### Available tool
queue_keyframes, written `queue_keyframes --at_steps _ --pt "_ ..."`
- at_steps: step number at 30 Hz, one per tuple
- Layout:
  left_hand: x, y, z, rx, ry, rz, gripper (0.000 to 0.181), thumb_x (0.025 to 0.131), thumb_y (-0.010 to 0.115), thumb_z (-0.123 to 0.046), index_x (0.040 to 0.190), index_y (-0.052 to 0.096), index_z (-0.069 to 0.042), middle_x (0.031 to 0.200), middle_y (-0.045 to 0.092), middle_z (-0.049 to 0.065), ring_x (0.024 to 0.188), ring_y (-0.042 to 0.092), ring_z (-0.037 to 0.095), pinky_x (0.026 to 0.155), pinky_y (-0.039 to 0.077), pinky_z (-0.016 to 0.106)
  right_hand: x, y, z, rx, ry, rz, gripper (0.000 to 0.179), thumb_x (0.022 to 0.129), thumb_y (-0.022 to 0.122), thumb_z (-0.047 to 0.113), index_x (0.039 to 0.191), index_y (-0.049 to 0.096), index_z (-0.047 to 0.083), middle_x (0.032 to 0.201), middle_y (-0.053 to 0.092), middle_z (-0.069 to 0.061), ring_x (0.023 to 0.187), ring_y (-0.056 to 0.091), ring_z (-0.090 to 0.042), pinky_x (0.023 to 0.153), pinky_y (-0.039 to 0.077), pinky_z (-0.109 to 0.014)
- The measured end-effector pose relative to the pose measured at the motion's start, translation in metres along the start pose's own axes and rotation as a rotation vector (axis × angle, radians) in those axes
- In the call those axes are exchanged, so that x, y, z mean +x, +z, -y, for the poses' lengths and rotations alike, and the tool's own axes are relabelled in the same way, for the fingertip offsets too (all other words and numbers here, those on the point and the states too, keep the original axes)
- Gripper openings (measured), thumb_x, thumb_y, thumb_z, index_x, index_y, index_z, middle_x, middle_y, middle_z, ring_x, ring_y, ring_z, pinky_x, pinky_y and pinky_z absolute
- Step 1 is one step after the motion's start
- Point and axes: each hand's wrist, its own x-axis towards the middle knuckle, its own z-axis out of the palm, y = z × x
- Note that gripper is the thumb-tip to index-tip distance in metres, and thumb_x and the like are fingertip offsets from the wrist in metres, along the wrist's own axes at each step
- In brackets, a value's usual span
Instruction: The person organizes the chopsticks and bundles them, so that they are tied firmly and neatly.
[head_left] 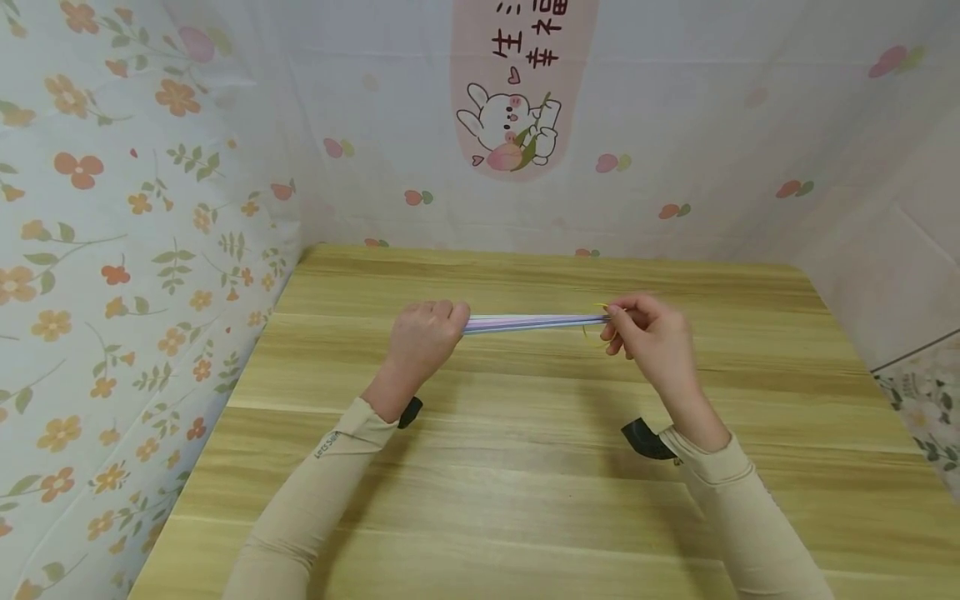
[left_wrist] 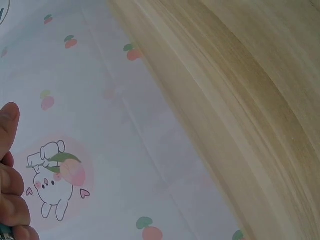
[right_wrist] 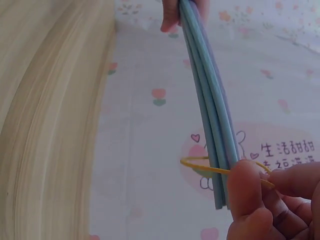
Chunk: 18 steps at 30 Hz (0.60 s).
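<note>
Head view: sticks (head_left: pixel 534 322), one bundle, pale blue and lilac, held above the table (head_left: pixel 510 467) and spanning both hands. Left hand (head_left: pixel 429 335): fist closed round one end. Right hand (head_left: pixel 660 337): apart from the left, at the other end, finger and thumb pinching the band (right_wrist: pixel 205 168); whether it also grips the sticks cannot be told.

Handling, as judged: sticks light, fairly stiff, smooth, likely to slide against one another or fan out if the grip slackens; may bend or crease if squeezed hard. Best hold: full fist at one end, far end left free. Band: yellow, thin, springy, apt to snap back; pinch at the loop's edge.

Position of band: looped round the sticks near the right end, standing off at one side. Obstruction: right thumb and fingers partly cover that end.

Surroundings: printed cloth (head_left: pixel 360 100) behind the table; dark straps (head_left: pixel 645 440) by both cuffs.
</note>
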Motion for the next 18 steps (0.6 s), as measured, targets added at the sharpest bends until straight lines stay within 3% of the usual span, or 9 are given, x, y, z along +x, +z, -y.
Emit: queue_keyframes --at_steps 5,13,18 --pt "0.002 -0.001 -0.001 -0.007 0.0 0.027 0.034 0.09 0.057 0.001 0.062 0.042 -0.01 0.05 0.025 -0.003 0.048 0.015 0.008 0.049 0.011 0.022 -0.002 0.004 0.005 0.037 -0.01 0.02 0.02 0.094 0.06 0.016 0.102 0.065 -0.002 0.066 0.064 0.009 0.051 0.062 -0.013 0.045 0.046 -0.023" --pt "0.003 0.001 -0.002 0.013 0.009 0.001 0.037 0.086 0.058 0.005 0.06 0.038 -0.012 0.052 0.02 -0.004 0.051 0.011 0.008 0.049 0.009 0.022 -0.009 0.006 0.007 0.081 0.019 0.111 0.019 0.095 0.059 0.018 0.101 0.065 0.0 0.068 0.063 0.004 0.055 0.059 -0.013 0.052 0.049 -0.022" --pt "0.003 0.001 -0.002 0.011 0.0 0.008 0.038 0.09 0.058 0.001 0.06 0.038 -0.011 0.05 0.022 -0.003 0.05 0.012 0.008 0.049 0.01 0.022 -0.015 0.011 0.003 0.08 0.028 0.164 0.018 0.095 0.059 0.018 0.1 0.065 0.001 0.069 0.061 -0.003 0.056 0.058 -0.015 0.054 0.051 -0.025"
